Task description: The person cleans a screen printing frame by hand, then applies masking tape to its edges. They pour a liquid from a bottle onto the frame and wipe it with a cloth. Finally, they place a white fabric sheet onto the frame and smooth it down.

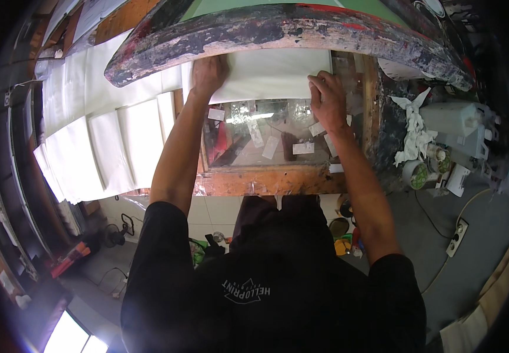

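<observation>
A smooth white sheet (266, 76), perhaps paper or cloth, lies on a glass tabletop (254, 138) set in a wooden frame. My left hand (209, 75) is curled at the sheet's left edge, its fingertips partly hidden. At the right near corner, my right hand (328, 99) has thumb and fingers pinched together on the sheet's edge. Over the far part of the sheet stands a paint-crusted screen-printing frame (289, 36) with green mesh, raised above the table and hiding the sheet's far end.
Folded white sheets (101, 150) overlap at the left. Small pale labels (270, 147) lie at the glass. At the right are a crumpled white cloth (413, 126), translucent jugs (457, 120) and round containers (416, 175). A power strip (456, 237) with cables rests on the floor.
</observation>
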`<state>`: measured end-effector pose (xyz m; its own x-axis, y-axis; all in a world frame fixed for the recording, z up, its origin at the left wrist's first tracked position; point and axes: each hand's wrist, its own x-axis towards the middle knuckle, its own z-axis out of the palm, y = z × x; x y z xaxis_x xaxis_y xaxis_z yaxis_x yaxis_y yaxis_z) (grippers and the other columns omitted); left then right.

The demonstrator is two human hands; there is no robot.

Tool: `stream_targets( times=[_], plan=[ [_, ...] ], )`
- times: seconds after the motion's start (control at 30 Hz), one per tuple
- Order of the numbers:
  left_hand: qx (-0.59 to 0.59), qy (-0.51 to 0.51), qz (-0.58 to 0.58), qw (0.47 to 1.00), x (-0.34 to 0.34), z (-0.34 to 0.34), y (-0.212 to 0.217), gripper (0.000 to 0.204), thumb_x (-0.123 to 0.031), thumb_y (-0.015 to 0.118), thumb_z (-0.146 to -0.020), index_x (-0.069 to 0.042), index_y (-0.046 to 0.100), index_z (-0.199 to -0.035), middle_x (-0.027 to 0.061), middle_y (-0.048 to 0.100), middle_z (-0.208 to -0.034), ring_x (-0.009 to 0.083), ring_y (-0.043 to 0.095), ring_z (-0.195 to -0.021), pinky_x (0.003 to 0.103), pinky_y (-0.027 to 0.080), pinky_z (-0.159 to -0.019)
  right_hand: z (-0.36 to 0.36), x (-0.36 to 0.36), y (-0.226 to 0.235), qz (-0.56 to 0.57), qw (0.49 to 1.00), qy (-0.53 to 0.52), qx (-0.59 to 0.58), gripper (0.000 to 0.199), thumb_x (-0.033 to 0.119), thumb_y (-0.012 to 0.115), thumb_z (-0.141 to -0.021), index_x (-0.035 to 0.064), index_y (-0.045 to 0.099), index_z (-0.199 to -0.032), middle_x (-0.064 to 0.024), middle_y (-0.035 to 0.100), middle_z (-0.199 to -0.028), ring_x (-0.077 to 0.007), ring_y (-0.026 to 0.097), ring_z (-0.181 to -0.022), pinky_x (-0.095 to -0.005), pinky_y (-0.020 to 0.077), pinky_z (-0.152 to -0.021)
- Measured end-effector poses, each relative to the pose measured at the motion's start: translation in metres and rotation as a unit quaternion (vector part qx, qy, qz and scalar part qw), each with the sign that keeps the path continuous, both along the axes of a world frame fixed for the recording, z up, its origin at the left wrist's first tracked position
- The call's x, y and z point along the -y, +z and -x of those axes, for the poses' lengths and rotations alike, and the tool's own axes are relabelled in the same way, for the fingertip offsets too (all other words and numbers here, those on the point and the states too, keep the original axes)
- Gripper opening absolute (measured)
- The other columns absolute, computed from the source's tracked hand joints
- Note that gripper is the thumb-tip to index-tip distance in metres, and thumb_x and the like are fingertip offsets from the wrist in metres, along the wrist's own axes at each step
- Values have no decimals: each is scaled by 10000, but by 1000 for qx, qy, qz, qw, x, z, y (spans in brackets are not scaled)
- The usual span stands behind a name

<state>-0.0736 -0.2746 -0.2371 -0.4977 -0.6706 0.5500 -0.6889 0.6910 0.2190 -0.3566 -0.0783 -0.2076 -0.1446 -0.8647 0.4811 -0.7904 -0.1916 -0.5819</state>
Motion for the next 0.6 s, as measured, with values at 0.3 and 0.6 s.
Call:
stream_targets(
  times=[0.3,0.6],
  plan=[
    [10,-15,-91,996,-73,134,43,387,-269,591,-979,-45,614,-1294,188,635,-1257,368,561,-1211,471,428,-1036,-1,5,-4,-5,1000,-19,-4,186,4,696,-878,40,721,-1058,-126,638,-1020,-338,612,-943,-434,498,-829],
    [-154,156,-195,956,-86,51,51,484,-162,622,-941,77,496,-1343,297,532,-1365,438,482,-1290,470,439,-1086,-7,6,-4,-26,997,-8,-65,187,97,642,-951,21,729,-1099,-186,637,-1103,-386,609,-1021,-448,490,-914]
  ],
)
